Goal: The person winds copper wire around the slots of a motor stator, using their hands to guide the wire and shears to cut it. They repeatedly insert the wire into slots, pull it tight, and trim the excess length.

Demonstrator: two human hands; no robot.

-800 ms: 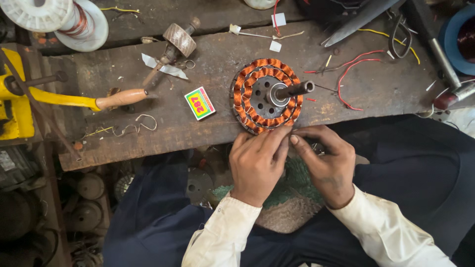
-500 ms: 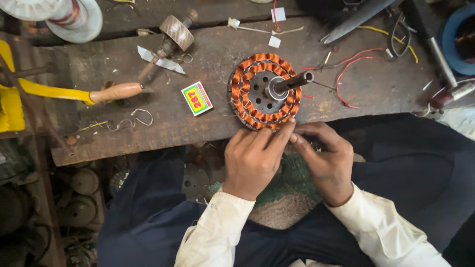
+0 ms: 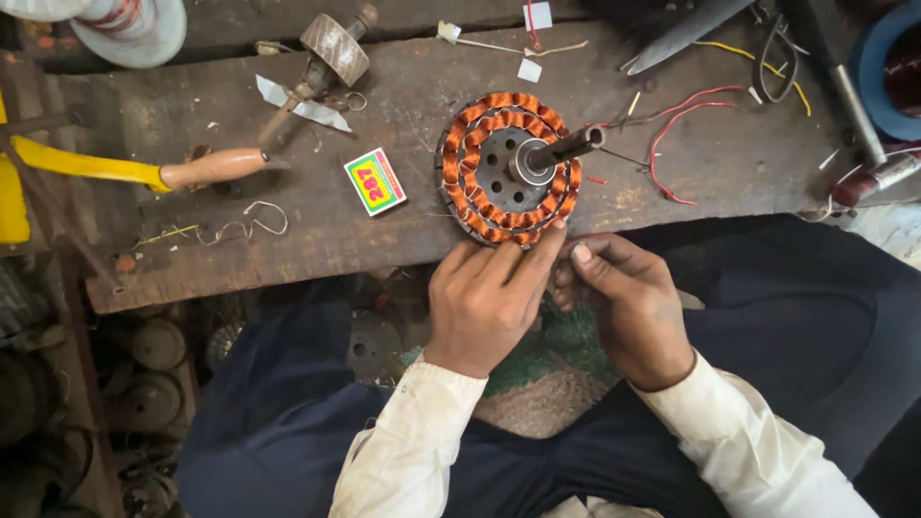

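Note:
A round motor stator with orange copper windings and a steel shaft lies on the worn wooden bench, close to its near edge. My left hand grips the stator's near rim, with its index finger stretched along the coils. My right hand is beside it. Its thumb and fingers are pinched together at the same rim, on what looks like a thin winding wire. White sleeves cover both my forearms.
A small colourful matchbox lies left of the stator. Further left are a wooden-handled tool with a yellow part, and a hammer-like tool. Red wires trail to the right. Round metal parts sit under the bench at left.
Both hands stay at the stator's near rim with only small finger movement. My view has shifted slightly, so the bench sits a little differently in the frame.

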